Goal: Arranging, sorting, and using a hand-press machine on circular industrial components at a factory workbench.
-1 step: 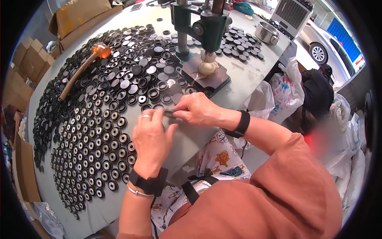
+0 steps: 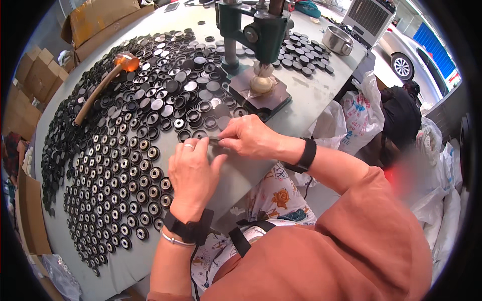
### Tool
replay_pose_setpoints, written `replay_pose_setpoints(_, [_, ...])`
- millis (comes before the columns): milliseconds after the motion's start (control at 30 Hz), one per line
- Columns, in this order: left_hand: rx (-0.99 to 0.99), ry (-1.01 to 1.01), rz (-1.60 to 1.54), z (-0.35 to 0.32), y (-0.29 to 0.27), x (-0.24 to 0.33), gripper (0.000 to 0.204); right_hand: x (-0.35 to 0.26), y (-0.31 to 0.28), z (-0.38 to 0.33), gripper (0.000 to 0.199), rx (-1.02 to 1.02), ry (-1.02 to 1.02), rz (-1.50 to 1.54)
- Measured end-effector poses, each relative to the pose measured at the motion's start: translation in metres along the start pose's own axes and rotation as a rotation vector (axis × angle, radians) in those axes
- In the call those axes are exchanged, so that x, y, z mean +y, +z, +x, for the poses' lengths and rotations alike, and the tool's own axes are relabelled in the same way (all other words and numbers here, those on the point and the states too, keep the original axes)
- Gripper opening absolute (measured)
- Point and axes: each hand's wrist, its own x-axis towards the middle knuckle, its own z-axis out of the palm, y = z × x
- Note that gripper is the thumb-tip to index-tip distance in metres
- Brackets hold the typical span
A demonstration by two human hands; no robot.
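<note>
Two bare hands meet near the middle of the head view, with a small dark piece (image 2: 215, 142) at the fingertips of the right hand (image 2: 253, 138), just above the table (image 2: 233, 175). Take the piece as the centre of a dial, twelve at the top.

The right hand lies at three o'clock from it, back upward, thumb and forefinger pinching the piece from its right side. The left hand (image 2: 192, 168) sits at seven o'clock, back upward, fingers reaching toward twelve and thumb standing apart from them, pointing to about one. Its fingertips come right beside the piece; whether they grip it cannot be told, since the fingers hide the contact.

The right forearm comes in from between three and four, nearly level, bent at the elbow, with a black band (image 2: 305, 155) at the wrist. The left forearm rises from between six and seven, with another black strap (image 2: 188, 228) and a pale bracelet (image 2: 175, 241) below it.

At eight o'clock, metal-centred rings (image 2: 135, 207) lie in close rows, the nearest beside the left hand. Loose dark caps (image 2: 172, 87) heap at eleven, and a mallet (image 2: 97, 95) with an amber head rests on the heap at ten. A green press (image 2: 266, 40) stands at one; more caps (image 2: 304, 59) and a metal pot (image 2: 337, 41) lie between one and two.
</note>
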Motion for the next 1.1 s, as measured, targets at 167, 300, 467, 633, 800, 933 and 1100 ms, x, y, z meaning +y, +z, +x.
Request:
replay_pose_setpoints(167, [-0.051, -0.064, 0.015, 0.001, 0.012, -0.006, 0.029, -0.006, -0.007, -0.001, 0.021, 0.003, 0.122, 0.157])
replay_pose_setpoints(300, [-0.067, -0.088, 0.003, 0.001, 0.017, -0.01, 0.027, -0.003, -0.004, -0.005, 0.019, 0.082, -0.031, 0.189])
replay_pose_setpoints(467, [-0.048, -0.083, 0.034, 0.0, 0.02, -0.007, 0.033, -0.002, -0.016, 0.0, 0.018, 0.053, 0.446, 0.754])
replay_pose_setpoints(633, [-0.131, -0.119, -0.01, -0.003, 0.004, 0.001, 0.043, 0.003, -0.019, -0.004, 0.019, -0.007, 0.592, 1.054])
replay_pose_setpoints(800, [-0.198, -0.074, 0.01, -0.006, 0.0, -0.001, 0.045, 0.008, -0.03, -0.018, 0.019, 0.062, 0.6, 0.957])
replay_pose_setpoints(933, [-0.247, -0.073, 0.07, -0.008, 0.002, -0.002, 0.036, 0.001, -0.026, -0.036, 0.023, -0.004, 0.565, 0.888])
replay_pose_setpoints(1100, [-0.252, -0.035, 0.061, -0.006, 0.002, 0.008, 0.03, -0.007, -0.015, -0.042, 0.032, -0.106, 0.589, 0.82])
